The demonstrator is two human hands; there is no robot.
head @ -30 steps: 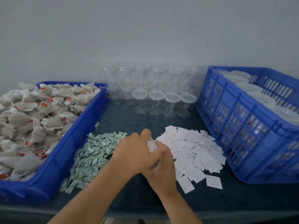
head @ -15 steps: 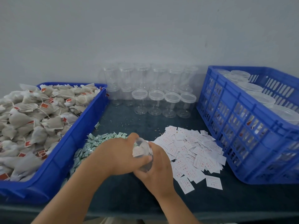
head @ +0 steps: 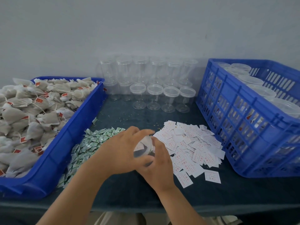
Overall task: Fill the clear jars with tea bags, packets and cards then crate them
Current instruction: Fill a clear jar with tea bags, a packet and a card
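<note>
While my left hand (head: pixel 120 151) and right hand (head: pixel 159 161) grip one jar (head: pixel 143 149), lower centre, capped jars (head: pixel 250 80) occupy the crate (head: pixel 243 132) at right; many empty jars (head: pixel 155 95) await filling.

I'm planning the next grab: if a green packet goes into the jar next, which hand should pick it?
Left, probably. The left hand lies right beside the green packets on its own side; the right hand would have to cross the jar, which it can hold meanwhile.

Grey wall (head: pixel 146 30) behind dk tablecloth (head: pixel 243 192) w/ crumbs (head: pixel 123 117).
</note>
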